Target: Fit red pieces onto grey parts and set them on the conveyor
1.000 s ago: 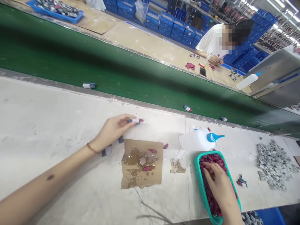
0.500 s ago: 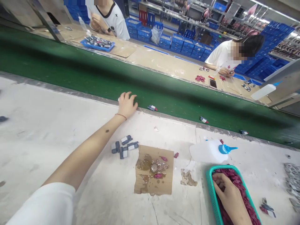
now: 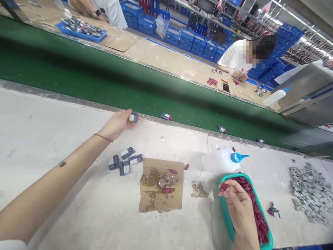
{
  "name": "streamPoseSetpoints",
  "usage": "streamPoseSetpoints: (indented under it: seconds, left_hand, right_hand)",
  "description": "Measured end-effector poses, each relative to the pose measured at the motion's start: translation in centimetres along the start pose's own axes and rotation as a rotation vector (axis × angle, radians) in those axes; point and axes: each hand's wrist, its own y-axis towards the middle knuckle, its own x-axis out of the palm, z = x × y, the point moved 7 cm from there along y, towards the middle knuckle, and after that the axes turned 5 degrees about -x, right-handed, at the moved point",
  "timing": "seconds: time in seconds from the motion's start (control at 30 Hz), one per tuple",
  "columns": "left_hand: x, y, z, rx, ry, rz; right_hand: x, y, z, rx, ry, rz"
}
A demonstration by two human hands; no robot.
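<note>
My left hand [image 3: 120,123] is closed on a dark grey-blue part [image 3: 133,117] with a pale face, beside the near edge of the green belt [image 3: 109,90]. My right hand [image 3: 238,205] pinches a small dark red piece [image 3: 224,187] over a green basket [image 3: 223,211] filled with similar red pieces [image 3: 261,222]. Several grey-blue parts [image 3: 125,168] lie left of a cardboard sheet [image 3: 161,205]. On the cardboard are two red pieces [image 3: 167,190], a small round item [image 3: 162,182] and wet, shiny patches.
A white bottle [image 3: 218,160] with a blue nozzle lies behind the basket. Grey pieces [image 3: 309,191] are heaped at the right. Parts [image 3: 166,116] sit on the belt. Across it are a blue tray [image 3: 101,37] and two people, one bent over small parts [image 3: 240,75].
My left hand has drawn back from the belt and now holds a grey-blue part. The right hand has risen from among the basket's pieces with a red one. The view has shifted.
</note>
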Motion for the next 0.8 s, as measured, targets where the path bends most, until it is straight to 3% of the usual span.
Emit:
streamPoseSetpoints:
  seconds: [0.17,0.27,0.4,0.57,0.67,0.8]
  left_hand:
    - [4.3,-7.0,-1.9,-0.114,-0.402,-0.367]
    - [5.9,-10.9,-2.5,-0.13,-0.515,-0.487]
    - [7.2,-13.5,-3.4,-0.128,-0.566,-0.499]
    - [8.1,-14.2,-4.6,-0.149,-0.593,-0.489]
    - [8.6,-14.4,-5.1,-0.183,-0.64,-0.507]
    - [8.3,-14.5,-5.8,-0.241,-0.697,-0.442]
  right_hand:
    - [6.5,0.4,1.6,0.049,0.002,-0.189]
    - [9.5,0.2,2.9,0.03,-0.061,-0.297]
    - [12.4,-0.3,2.8,-0.203,-0.246,-0.395]
    - [15.1,-1.5,1.3,-0.57,-0.424,-0.531]
    - [16.1,-2.1,1.0,-0.692,-0.487,-0.578]
    - [16.5,-2.7,1.3,-0.755,-0.56,-0.597]
